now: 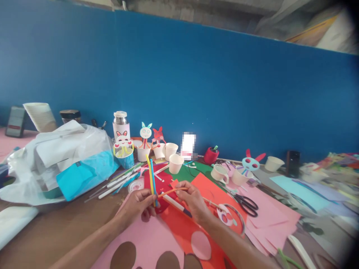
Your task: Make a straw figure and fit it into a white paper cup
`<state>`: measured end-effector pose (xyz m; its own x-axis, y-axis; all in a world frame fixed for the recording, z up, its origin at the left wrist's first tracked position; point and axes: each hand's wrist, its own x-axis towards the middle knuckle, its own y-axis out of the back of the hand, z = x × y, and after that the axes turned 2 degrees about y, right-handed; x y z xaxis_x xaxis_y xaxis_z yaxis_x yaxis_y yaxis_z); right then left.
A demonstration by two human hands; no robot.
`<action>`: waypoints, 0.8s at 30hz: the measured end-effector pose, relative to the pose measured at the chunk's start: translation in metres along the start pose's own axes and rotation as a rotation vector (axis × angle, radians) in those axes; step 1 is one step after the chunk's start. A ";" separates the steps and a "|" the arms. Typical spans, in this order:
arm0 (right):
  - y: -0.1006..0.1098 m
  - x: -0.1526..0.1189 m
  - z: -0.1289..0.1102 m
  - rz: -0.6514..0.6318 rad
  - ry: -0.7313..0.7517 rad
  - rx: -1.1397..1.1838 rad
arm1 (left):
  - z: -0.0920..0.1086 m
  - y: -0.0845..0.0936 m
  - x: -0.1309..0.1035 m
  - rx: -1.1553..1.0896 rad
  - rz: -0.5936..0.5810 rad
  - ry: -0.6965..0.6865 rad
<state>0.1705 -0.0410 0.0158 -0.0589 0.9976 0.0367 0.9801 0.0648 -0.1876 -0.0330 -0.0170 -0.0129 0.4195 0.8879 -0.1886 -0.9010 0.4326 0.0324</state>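
Note:
My left hand (144,203) is closed around a thin yellow straw-like stick (150,175) and a blue one (153,179), both upright. An orange stick (169,192) of the same sort runs sideways from the left fingers to my right hand (192,200), which pinches its other end. How the sticks meet inside the left fingers is hidden. Below the hands lie a pink sheet (151,239) with round holes cut out and an orange-red sheet (179,228). A white marker (175,201) with a dark end lies behind the orange stick, beside the right hand.
Rabbit figures stand in paper cups at the back, one in a blue cup (126,160). Black-handled scissors (246,205) and pink paper (266,209) lie right. A filled plastic bag (103,144), a thermos (121,125) and several loose sticks (123,179) are left. A blue wall (224,93) stands behind.

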 end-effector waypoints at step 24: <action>-0.007 0.000 -0.004 -0.163 0.165 -0.430 | 0.015 -0.013 -0.013 0.023 -0.148 0.112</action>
<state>0.1639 -0.0417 0.0210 -0.2212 0.9559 0.1934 0.9522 0.1689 0.2544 -0.0246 -0.0316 0.0036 0.5311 0.7920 -0.3010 -0.8271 0.5618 0.0189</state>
